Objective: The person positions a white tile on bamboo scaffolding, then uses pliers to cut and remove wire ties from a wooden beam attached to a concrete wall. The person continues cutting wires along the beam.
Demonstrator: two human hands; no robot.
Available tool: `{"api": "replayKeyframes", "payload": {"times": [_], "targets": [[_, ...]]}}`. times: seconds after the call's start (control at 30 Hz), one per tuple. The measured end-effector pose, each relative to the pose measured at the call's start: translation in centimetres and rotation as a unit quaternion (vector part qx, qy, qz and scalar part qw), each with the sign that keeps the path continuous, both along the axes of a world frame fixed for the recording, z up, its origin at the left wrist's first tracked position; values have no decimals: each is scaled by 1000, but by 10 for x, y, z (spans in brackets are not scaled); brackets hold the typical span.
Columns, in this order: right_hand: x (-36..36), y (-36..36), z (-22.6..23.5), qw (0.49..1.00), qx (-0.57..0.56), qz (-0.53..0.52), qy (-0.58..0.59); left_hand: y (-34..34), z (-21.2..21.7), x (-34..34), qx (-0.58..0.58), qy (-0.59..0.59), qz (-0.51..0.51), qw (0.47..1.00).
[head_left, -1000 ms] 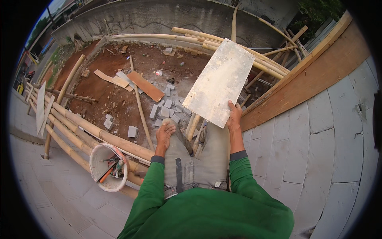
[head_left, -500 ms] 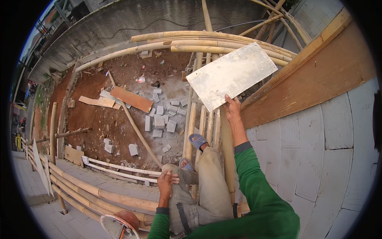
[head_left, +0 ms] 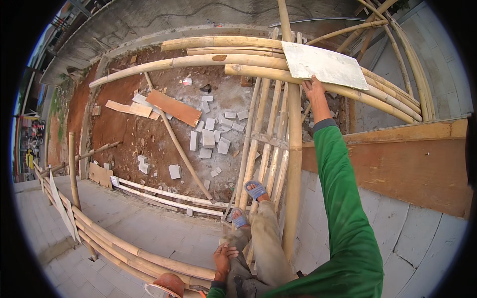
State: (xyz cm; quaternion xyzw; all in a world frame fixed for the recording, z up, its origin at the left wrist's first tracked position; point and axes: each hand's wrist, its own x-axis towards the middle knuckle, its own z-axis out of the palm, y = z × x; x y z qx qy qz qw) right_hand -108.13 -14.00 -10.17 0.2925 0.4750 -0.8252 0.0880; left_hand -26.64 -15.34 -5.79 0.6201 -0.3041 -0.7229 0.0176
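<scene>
bamboo scaffold over a rubble-strewn yard. right hand reaches far out, fingers clamped on the near edge of a grey slab lying flat across the poles; left hand braces on the knee, fingers seemingly spread, for balance.
</scene>
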Motion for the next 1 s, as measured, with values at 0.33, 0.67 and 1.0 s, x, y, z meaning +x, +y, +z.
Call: {"api": "replayKeyframes", "payload": {"times": [0.33,0.67,1.0], "targets": [[442,85,-2,515,424,739,90,72,63,-13,77,-71,-22,994],[438,130,59,425,306,846,-101,16,138,59,-208,-312,45,926],[338,189,112,323,450,832,-19,-63,143,336,-242,-324,625,668]]}}
